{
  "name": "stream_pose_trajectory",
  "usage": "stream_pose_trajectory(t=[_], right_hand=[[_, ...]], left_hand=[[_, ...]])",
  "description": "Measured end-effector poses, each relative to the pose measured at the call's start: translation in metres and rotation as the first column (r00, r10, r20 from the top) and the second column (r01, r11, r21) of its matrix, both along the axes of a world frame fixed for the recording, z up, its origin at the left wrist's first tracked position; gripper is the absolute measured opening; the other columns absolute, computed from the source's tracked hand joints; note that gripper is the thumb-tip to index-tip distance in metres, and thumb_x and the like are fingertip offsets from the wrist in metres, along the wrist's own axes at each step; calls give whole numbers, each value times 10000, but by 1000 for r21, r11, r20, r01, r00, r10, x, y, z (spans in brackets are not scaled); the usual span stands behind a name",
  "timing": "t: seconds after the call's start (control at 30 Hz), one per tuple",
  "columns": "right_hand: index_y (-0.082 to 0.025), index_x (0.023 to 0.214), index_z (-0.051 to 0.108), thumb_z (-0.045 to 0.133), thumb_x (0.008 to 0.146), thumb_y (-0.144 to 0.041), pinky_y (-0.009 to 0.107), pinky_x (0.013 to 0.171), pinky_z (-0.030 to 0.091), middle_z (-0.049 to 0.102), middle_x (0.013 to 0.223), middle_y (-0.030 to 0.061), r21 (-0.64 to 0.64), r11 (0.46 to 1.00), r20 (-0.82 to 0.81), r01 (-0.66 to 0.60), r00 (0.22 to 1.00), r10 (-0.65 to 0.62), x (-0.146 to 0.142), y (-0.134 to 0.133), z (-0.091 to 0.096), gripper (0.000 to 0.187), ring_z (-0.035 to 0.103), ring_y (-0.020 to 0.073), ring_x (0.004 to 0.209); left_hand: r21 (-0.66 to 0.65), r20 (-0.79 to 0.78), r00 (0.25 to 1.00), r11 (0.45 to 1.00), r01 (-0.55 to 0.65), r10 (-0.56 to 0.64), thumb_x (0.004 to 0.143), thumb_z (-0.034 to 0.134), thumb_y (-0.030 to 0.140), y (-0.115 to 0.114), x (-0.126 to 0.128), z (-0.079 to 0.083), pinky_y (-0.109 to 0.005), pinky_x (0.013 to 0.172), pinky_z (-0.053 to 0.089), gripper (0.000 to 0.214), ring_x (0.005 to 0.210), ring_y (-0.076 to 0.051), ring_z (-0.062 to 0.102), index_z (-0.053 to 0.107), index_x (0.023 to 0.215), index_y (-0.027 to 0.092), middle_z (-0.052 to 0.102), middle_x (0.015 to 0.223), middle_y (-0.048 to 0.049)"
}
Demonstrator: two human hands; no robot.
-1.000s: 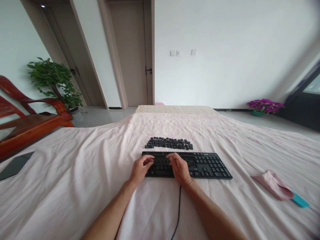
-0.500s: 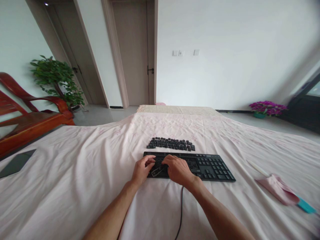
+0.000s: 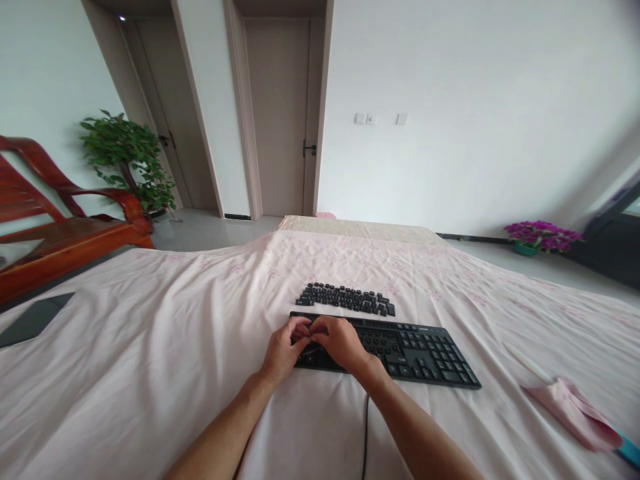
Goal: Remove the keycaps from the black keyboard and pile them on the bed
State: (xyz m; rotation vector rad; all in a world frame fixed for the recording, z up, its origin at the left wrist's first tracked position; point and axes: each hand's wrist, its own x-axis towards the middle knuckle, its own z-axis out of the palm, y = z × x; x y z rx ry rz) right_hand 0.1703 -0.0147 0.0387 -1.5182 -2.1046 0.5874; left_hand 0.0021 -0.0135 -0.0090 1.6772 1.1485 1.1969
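Note:
A black keyboard [image 3: 425, 347] lies on the pink cloth, and many key places in its left and middle part show bare sockets. Over its left end my left hand [image 3: 283, 350] and my right hand [image 3: 343, 343] meet, fingertips pinched together. What lies between the fingertips is too small and too covered to make out. A thin, wire-like tool [image 3: 311, 351] shows partly beneath the fingers; whether a hand holds it I cannot tell. Just behind the keyboard, loose black keycaps [image 3: 345, 300] lie in rows.
A cable [image 3: 366, 433] runs from the keyboard toward me. On the right lie a pink cloth [image 3: 575, 413] and a blue-handled item [image 3: 629, 450]. A dark flat phone-like slab [image 3: 37, 320] rests at the left. Beyond stand a wooden chair [image 3: 75, 207] and a potted plant [image 3: 125, 160].
Both hands have come together, so their fingertips now meet over the keyboard's left end. The wire-like tool is more covered than before. The view has shifted slightly.

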Motion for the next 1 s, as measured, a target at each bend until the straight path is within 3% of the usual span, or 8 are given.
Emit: stream_pose_trajectory(t=[0.2, 0.3, 0.47, 0.67, 1.0], right_hand=[[-276, 900, 718, 581, 782, -210, 219, 760, 415, 725, 907, -27, 35, 999, 58, -7, 998, 5, 3, 5, -8, 193, 647, 162, 859], [-267, 910, 726, 564, 799, -203, 218, 814, 413, 720, 946, -15, 85, 996, 72, 12, 997, -18, 6, 15, -8, 207, 642, 161, 899], [-272, 905, 728, 548, 816, -221, 215, 812, 416, 717, 983, -18, 107, 979, 116, 172, 976, -184, 15, 49, -6, 207, 636, 161, 933], [-299, 933, 720, 559, 814, -276, 235, 734, 420, 727, 930, -15, 84, 961, 183, 265, 944, -276, 16, 80, -13, 201, 643, 185, 911], [-321, 974, 709, 568, 820, -322, 237, 744, 413, 722, 950, -11, 61, 955, 249, 292, 922, -298, 6, 89, -18, 209, 637, 177, 926]], left_hand=[[19, 7, 1000, 1000, 4, -4, 781, 566, 173, 3, 0, -5, -264, 764, 507, 312, 771, -138, 632, 594, 1089, 219, 656, 861, -2], [76, 34, 992, 989, -126, 124, 823, 537, 204, 6, -4, -10, -284, 813, 502, 306, 829, -145, 636, 577, 1126, 223, 661, 923, -16], [124, 36, 951, 943, -308, 306, 827, 532, 203, 17, -13, -22, -325, 902, 473, 325, 982, -179, 619, 569, 1150, 202, 654, 1070, -65], [73, 56, 948, 945, -318, 314, 801, 551, 187, 27, -15, -34, -342, 897, 485, 339, 967, -188, 632, 580, 1138, 193, 665, 1055, -77], [81, 48, 950, 946, -313, 310, 798, 554, 186, 26, -15, -33, -331, 895, 481, 330, 964, -179, 623, 591, 1126, 196, 656, 1072, -72]])
